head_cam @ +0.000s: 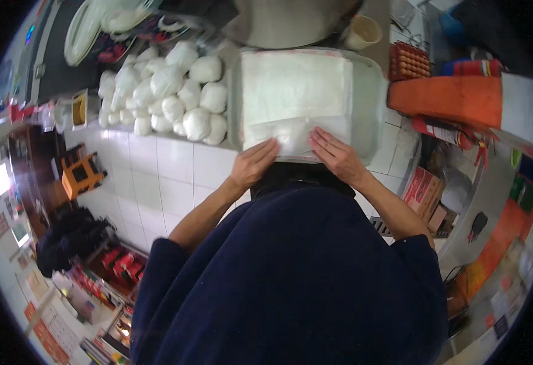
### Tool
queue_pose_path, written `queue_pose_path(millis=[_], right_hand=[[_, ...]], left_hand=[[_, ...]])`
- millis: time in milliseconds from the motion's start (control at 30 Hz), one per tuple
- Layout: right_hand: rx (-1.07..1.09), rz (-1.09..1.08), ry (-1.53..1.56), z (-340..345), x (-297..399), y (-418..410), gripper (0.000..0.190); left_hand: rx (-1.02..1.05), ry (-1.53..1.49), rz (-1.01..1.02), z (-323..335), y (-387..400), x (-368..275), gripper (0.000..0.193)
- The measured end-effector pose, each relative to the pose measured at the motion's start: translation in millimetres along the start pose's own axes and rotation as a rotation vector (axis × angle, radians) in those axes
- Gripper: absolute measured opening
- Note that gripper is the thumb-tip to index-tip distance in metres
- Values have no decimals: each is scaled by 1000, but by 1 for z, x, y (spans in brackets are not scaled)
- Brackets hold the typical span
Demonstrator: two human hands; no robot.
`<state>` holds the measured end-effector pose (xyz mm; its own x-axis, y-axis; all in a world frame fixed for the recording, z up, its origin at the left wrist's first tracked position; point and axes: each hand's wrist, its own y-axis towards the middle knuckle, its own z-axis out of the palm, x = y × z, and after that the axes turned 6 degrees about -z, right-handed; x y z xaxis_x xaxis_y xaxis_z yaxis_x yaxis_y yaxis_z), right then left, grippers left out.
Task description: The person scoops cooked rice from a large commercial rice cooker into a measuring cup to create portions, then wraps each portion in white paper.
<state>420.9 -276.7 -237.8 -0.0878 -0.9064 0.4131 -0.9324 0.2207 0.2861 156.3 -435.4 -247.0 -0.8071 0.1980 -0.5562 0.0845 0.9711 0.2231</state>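
A stack of pale, flat sheets lies in a shallow light-coloured plastic tray close in front of me. Across its near end is a translucent, shiny flap, like plastic film. My left hand rests at the near left of this flap, fingers together and pointing inward. On the right, my right hand has its fingertips on the flap, a little farther from my body. Both thumbs are largely hidden, so any pinch on the flap cannot be made out.
Left of the tray sit many round white bundles, seemingly plastic-wrapped. A large metal pot and a cup stand beyond it. To the right are an egg tray and a fire extinguisher. An orange stool stands on the left.
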Motion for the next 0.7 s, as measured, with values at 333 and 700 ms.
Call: queue_pose_path(millis=[333,700], right_hand=[[328,582,151,-21,-38,84,13],[-37,382,87,-3,0,38,12]], left_hand=[[342,-186,-777,-26,77,14,22],[-156,28,-367,18,36,-16,10]])
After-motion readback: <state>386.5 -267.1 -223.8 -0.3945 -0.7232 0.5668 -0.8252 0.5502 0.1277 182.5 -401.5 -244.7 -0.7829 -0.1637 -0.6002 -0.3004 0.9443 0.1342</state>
